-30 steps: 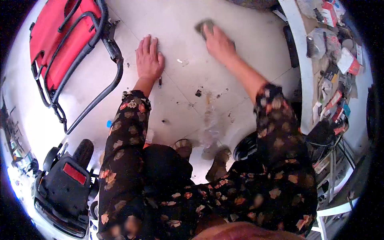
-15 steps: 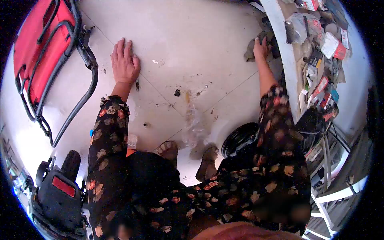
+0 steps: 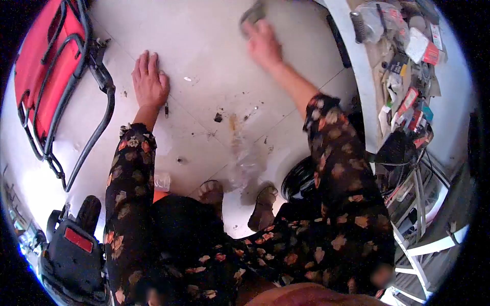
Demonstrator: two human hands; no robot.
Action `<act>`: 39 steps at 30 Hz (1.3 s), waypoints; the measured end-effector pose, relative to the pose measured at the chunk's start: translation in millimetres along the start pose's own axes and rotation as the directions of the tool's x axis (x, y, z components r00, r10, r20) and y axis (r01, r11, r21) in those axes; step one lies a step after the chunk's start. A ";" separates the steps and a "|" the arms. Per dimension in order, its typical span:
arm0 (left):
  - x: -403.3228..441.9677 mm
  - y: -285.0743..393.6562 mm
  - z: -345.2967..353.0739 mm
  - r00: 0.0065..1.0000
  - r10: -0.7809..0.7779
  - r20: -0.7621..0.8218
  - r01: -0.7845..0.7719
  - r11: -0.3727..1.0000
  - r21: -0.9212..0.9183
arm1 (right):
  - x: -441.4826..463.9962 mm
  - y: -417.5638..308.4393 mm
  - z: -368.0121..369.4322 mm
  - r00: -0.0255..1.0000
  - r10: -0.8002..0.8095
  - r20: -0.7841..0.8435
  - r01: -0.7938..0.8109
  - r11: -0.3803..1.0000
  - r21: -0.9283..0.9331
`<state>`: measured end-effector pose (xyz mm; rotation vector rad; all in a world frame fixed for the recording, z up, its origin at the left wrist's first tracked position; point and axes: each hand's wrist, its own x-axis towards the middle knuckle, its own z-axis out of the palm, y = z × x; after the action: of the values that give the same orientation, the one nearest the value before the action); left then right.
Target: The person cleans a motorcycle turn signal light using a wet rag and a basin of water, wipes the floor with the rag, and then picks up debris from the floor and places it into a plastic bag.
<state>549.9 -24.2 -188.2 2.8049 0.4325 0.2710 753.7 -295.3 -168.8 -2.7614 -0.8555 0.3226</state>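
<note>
My left hand [image 3: 150, 86] lies flat on the tiled floor [image 3: 204, 30], fingers stretched out and holding nothing. Just below its thumb lies a small dark pen-like piece [image 3: 166, 110]. My right hand [image 3: 265, 46], smeared by motion, is closed on a grey-green rag [image 3: 252, 18] at the top of the view. The rag seems to be against the floor, partly hidden under the fingers. Between my arms the floor carries a black scrap [image 3: 218, 117], a white bit [image 3: 188, 79], a yellowish stain [image 3: 233, 122] and scattered dirt.
At left stands a red panel [image 3: 56, 66] with a black tube frame. A black bag-like thing with a red reflector [image 3: 78, 239] sits lower left. Cluttered boxes and packets fill a white-edged table [image 3: 357, 76] at right. Near my feet lie clear plastic [image 3: 247, 166] and a black coil [image 3: 298, 178].
My right hand has swept left with the rag, away from the table's side to the upper middle of the floor. My left hand stays flat on the floor; the view has shifted slightly.
</note>
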 end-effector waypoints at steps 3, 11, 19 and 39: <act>0.0 1.1 -5.5 1.000 -0.004 0.005 0.004 1.000 -0.020 | -62.0 -44.2 9.0 0.961 -0.252 0.113 0.243 0.966 0.086; -3.8 -7.2 7.7 0.987 0.096 -0.129 -0.098 0.995 -0.013 | -141.9 18.6 -39.7 0.987 -0.067 -0.145 0.108 0.949 0.296; -7.1 2.7 4.0 0.967 0.204 -0.153 -0.207 0.978 -0.006 | -178.4 169.2 10.1 0.813 0.485 -0.321 -0.532 0.844 -0.070; 8.2 0.0 26.6 0.965 0.208 -0.157 -0.198 0.977 0.076 | -161.5 66.5 -15.0 0.971 0.221 -0.088 -0.179 0.923 0.339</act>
<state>563.7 -28.4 -212.1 2.9001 0.1890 0.5447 662.7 -444.1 -150.7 -2.5235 -0.4397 0.2938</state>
